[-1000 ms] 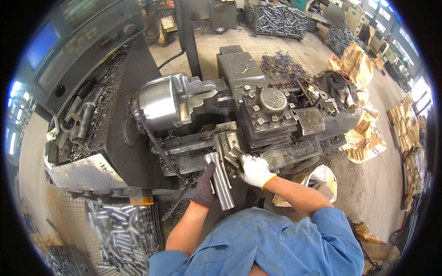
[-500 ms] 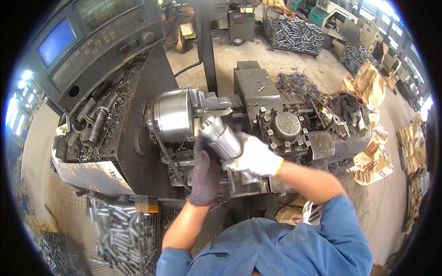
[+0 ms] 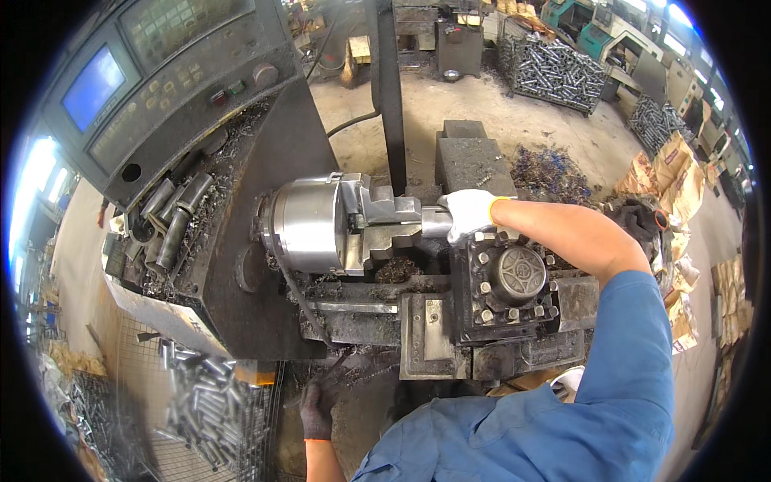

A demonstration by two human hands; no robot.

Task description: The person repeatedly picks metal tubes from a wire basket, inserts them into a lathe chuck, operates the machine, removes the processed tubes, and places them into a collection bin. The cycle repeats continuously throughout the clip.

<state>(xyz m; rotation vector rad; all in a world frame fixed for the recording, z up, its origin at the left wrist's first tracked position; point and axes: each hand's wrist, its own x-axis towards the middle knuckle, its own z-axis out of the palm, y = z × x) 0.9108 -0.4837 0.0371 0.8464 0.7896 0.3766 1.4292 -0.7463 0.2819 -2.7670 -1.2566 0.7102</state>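
Observation:
My right hand point(image 3: 472, 213), in a white glove, is wrapped round the right end of a shiny metal cylinder point(image 3: 435, 222). The cylinder's left end is at the stepped jaws point(image 3: 392, 210) of the lathe chuck point(image 3: 309, 222); how far in it reaches is hidden. Lower down, away from the chuck, is my left hand point(image 3: 316, 411) in a dark glove with an orange cuff. Its fingers look curled, beside a thin dark bar point(image 3: 333, 371). Whether they grip that bar is not plain.
The tool post point(image 3: 517, 273) with its bolts stands just below my right forearm. At left are the control panel point(image 3: 96, 84) and a ledge with metal tubes point(image 3: 183, 217). A wire basket point(image 3: 269, 426) of metal cylinders stands lower left. Metal shavings lie about the machine bed.
My right hand has carried the metal cylinder up and right to the chuck jaws. My left hand has left the cylinder and dropped down toward my body. The view has shifted a little.

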